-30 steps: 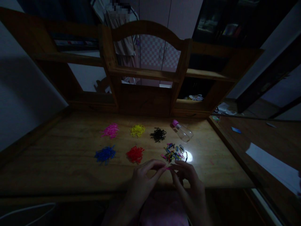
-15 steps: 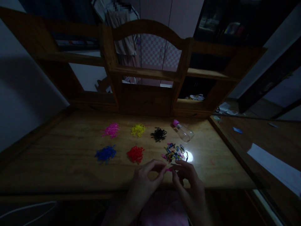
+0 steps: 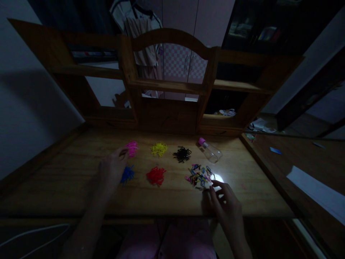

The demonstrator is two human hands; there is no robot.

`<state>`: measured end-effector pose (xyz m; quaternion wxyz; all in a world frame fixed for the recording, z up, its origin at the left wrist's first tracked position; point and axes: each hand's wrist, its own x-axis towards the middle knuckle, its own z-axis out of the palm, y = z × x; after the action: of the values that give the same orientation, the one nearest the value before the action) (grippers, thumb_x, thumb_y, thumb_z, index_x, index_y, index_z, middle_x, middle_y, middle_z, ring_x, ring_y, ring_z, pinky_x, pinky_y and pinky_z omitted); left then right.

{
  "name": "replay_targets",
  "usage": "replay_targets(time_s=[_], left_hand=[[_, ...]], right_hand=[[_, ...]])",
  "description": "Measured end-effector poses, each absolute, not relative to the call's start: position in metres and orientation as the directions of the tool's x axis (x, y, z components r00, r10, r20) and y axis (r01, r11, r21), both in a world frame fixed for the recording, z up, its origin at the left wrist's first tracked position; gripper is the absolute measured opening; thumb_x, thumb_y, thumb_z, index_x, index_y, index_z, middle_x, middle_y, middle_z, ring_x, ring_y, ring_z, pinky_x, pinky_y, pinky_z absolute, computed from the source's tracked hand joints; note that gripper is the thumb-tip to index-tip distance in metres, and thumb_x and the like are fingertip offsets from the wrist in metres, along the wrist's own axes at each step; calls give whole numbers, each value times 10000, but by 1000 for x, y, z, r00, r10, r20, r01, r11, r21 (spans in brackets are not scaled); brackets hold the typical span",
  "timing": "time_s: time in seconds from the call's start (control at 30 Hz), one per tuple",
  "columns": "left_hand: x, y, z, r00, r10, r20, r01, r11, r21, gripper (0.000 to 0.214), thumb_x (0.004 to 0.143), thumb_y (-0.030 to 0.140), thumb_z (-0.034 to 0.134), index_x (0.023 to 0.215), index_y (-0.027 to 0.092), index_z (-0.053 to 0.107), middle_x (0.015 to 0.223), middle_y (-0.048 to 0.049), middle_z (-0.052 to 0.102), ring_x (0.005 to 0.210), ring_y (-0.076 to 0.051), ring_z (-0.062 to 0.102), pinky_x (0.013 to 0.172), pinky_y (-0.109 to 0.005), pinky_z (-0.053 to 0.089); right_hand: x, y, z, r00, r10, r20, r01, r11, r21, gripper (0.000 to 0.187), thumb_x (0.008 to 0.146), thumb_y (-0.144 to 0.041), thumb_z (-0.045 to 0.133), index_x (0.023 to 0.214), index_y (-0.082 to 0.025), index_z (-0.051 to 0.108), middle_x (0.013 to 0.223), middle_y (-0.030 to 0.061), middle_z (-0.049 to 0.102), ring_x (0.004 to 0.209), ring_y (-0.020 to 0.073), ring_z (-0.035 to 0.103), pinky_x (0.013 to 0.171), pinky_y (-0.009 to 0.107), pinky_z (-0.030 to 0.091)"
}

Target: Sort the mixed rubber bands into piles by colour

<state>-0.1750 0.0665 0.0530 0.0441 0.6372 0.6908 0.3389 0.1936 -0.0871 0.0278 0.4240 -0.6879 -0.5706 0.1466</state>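
As I now see the hands apart, no longer together, left hand (image 3: 111, 171) at the edge of the pink pile (image 3: 132, 148), fingers curled, right hand (image 3: 226, 200) beside the mixed pile (image 3: 198, 175), fingers bent, whether either grips anything I cannot tell from here.

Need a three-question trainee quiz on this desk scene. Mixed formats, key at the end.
1. Multiple choice: the left hand has its fingertips nearest which pile?
A) yellow pile of small pieces
B) bright pink pile of small pieces
C) black pile of small pieces
2. True or false: the clear bottle with a pink cap lies on its side.
3. Fill in: the mixed-colour pile of small pieces is nearest the person's ____ hand.

Key: 1. B. 2. True. 3. Right: the right hand is beside it.
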Motion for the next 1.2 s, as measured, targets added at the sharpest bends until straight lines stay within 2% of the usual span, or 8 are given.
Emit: replay_targets(time_s=[0.13,0.23,0.53,0.67,0.77,0.87,1.03,1.2], left_hand=[[-167,69,49,-20,900,436,898,-175,403,290,889,299,480,1126,198,613,1196,-104,631,1116,-294,582,975,-452,460],[-130,49,46,115,889,443,835,-328,442,281,899,266,473,1146,208,595,1201,-79,610,1160,-252,556,1044,-429,421],[-2,-35,52,456,812,365,553,-580,599,238,926,158,483,1093,253,624,1171,-33,613,1128,-186,556,1008,-359,451],[12,-35,44,415,855,310,612,-514,601,188,929,180,487,1046,237,623,1082,-35,635,1022,-193,589,926,-350,479],[9,-20,32,319,902,290,706,-430,562,185,923,182,486,1046,221,618,1028,-51,634,985,-206,591,901,-354,473],[7,-6,22,316,908,275,730,-417,541,164,906,195,521,1030,221,625,1006,-57,616,973,-206,587,881,-339,465],[10,0,19,381,895,234,706,-444,551,100,871,199,588,959,230,625,980,-42,587,942,-202,571,848,-326,457],[15,0,22,386,896,219,756,-443,482,47,901,207,541,862,200,568,939,-48,572,908,-211,555,833,-348,443]], right_hand=[[205,-83,21,290,909,299,714,3,-700,226,920,-360,533,1065,-211,622,953,60,607,746,171,606,665,294,494],[210,-79,23,286,912,295,742,-15,-670,242,914,-377,539,1053,-206,640,927,60,597,729,171,605,654,293,489],[212,-52,24,194,937,289,851,-15,-525,169,908,-273,501,968,-206,644,1001,70,588,759,172,619,647,279,464],[211,-44,21,171,945,278,892,-29,-451,114,858,-176,497,865,-200,608,903,56,588,753,180,610,653,282,440],[213,-41,18,180,949,258,896,-50,-441,82,832,-167,512,826,-202,587,869,51,586,741,180,605,648,281,431],[214,-40,14,192,944,269,891,-52,-451,59,823,-177,519,805,-203,568,851,52,584,738,186,601,646,286,432],[212,-44,16,221,922,317,842,-16,-539,38,829,-227,537,844,-197,555,870,68,607,767,201,605,664,299,453],[210,-51,31,296,926,237,752,-73,-655,88,850,-281,529,844,-198,558,791,48,643,667,184,612,591,280,436]])
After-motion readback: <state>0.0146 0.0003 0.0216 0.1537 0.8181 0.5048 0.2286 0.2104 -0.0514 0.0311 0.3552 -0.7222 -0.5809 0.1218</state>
